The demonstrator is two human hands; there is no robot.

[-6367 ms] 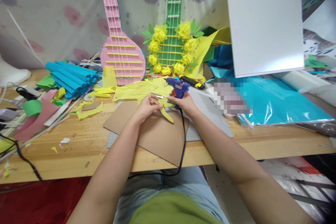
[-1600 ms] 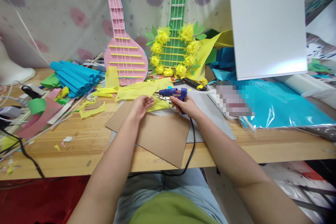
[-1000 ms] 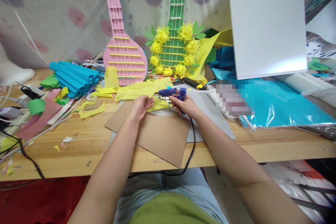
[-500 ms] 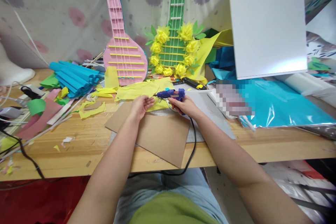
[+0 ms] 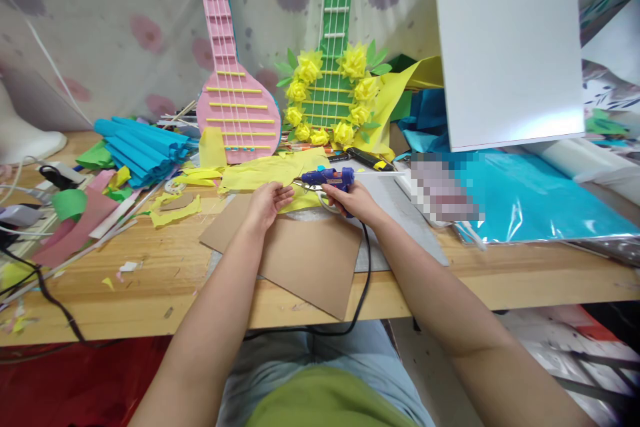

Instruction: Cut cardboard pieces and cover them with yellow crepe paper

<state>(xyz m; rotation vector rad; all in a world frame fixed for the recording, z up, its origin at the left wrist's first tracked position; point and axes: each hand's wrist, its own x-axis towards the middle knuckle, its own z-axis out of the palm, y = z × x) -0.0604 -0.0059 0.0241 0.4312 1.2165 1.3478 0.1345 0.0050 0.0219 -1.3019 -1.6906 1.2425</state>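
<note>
My right hand grips a blue hot glue gun by its handle, nozzle towards the left. A white glue stick sticks out of its back end. My left hand is beside the nozzle, fingers stretched out together; whether something tiny lies at the fingertips I cannot make out. Beneath the gun, scissors with pale handles are partly covered. Yellow crepe paper lies behind my hands. Brown cardboard is under my forearms, on a grey cutting mat.
A pink paper guitar and a green one with yellow flowers stand at the back. A utility knife lies behind the gun. Blue pleated paper and scraps lie left, a blue sheet right. The gun's black cord hangs over the edge.
The glue gun has shifted very slightly to the right and turned a little in my right hand. My left hand has barely moved.
</note>
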